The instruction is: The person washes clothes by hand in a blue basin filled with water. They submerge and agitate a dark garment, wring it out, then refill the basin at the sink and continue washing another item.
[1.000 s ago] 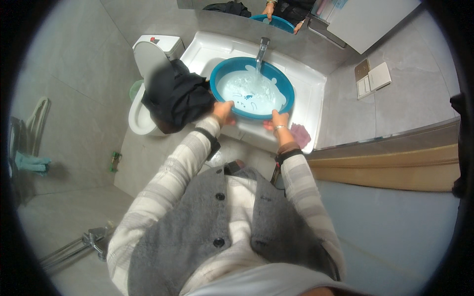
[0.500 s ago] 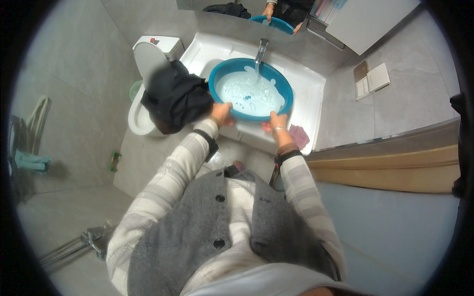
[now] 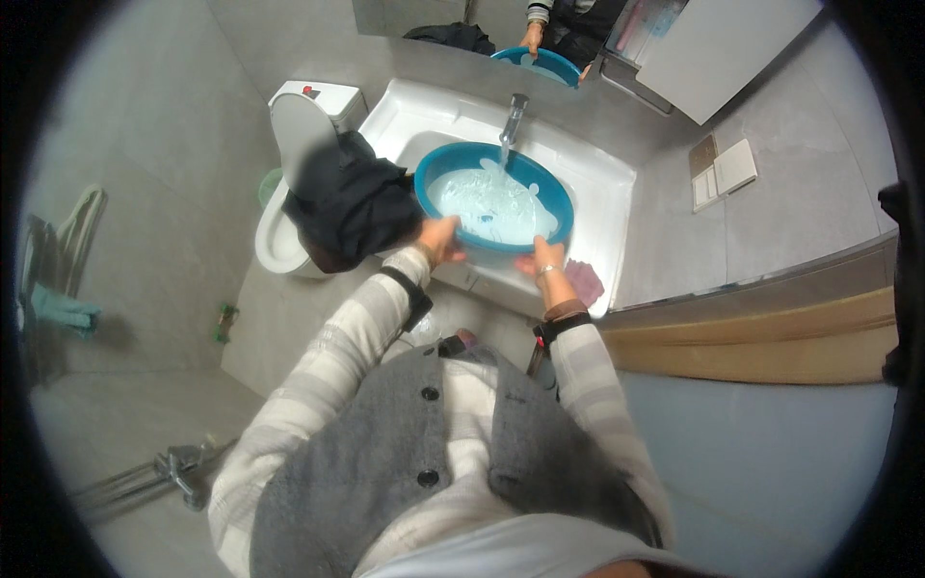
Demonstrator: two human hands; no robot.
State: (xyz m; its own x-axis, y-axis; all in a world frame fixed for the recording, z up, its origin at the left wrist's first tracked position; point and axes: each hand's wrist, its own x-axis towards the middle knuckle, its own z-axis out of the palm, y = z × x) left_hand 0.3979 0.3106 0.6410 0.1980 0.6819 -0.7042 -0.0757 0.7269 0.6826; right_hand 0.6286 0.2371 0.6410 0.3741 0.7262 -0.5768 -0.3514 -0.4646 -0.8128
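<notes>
A round blue basin (image 3: 445,162) sits in the white sink (image 3: 607,183) under the metal faucet (image 3: 514,118). Water runs from the faucet into the basin, which holds foamy water. My left hand (image 3: 439,240) grips the basin's near left rim. My right hand (image 3: 542,262) holds the near right rim; a ring and a dark wrist band show on that arm. Both striped sleeves reach up from the lower edge.
A dark garment (image 3: 349,200) lies over the white toilet (image 3: 299,125) left of the sink. A purple cloth (image 3: 584,282) rests on the sink's near right corner. A mirror (image 3: 501,24) hangs above, wall switches (image 3: 725,171) to the right, a wooden ledge (image 3: 761,337) beside me.
The basin and both hands stay where they were; the water keeps running and the foamy surface shifts slightly.
</notes>
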